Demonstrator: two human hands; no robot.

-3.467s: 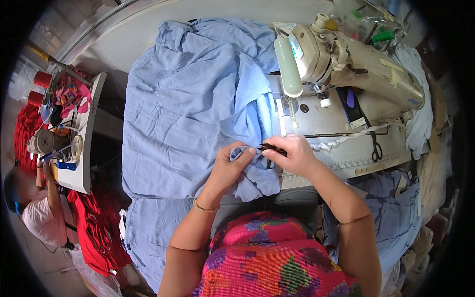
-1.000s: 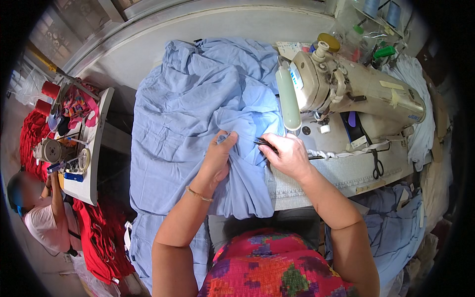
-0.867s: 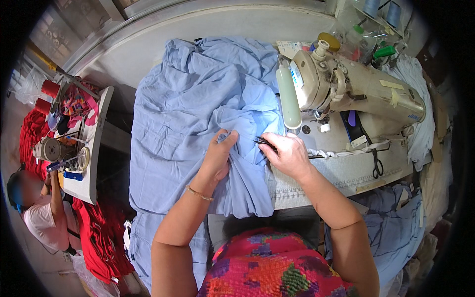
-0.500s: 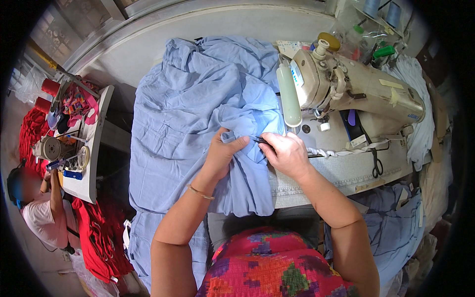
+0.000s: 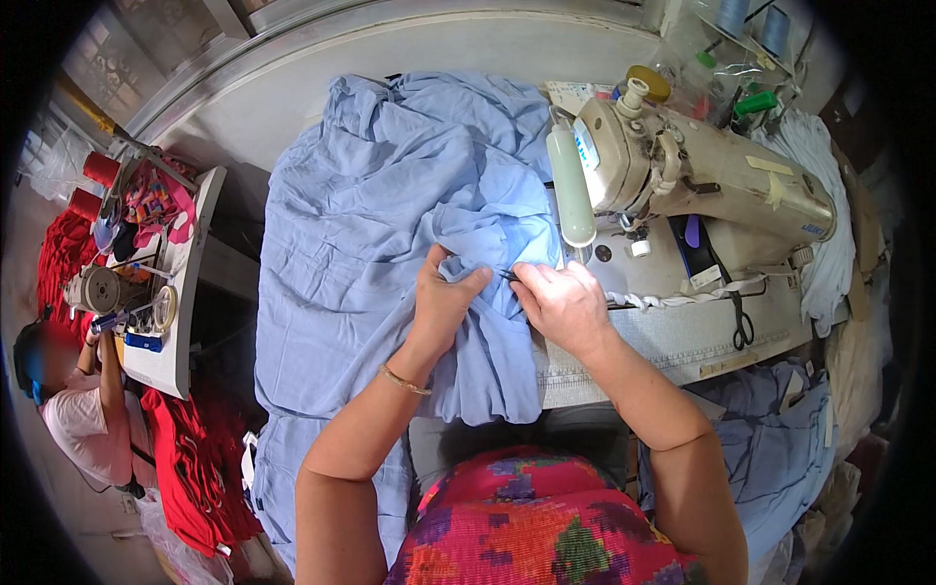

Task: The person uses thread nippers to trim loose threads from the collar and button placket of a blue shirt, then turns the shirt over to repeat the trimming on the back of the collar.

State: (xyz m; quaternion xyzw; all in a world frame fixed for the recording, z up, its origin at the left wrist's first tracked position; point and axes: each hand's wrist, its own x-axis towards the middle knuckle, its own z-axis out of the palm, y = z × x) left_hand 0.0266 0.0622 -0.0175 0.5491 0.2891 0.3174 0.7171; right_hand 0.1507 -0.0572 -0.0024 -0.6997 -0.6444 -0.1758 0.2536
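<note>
Light blue fabric (image 5: 351,224) lies rumpled over the table and hangs past its front edge. My left hand (image 5: 447,297) is closed on a fold of it, thumb and fingers pinching the cloth. Close on the right, my right hand (image 5: 565,304) grips a small dark pointed tool (image 5: 508,275), whose tip is at the gathered cloth beside my left thumb. Most of the tool is hidden in my fingers, so its exact kind does not show. A lamp glow brightens the cloth just beyond both hands.
A beige sewing machine (image 5: 702,166) with a pale green lamp (image 5: 570,190) stands right of the fabric. Black scissors (image 5: 743,327) hang near the table's front. More blue cloth (image 5: 760,439) lies lower right. At left, a person (image 5: 93,419) works at another machine, near red garments (image 5: 200,468).
Both hands keep nearly the same place and hold. The right hand and dark tool have shifted very slightly at the fold. The person at left has moved a little.
</note>
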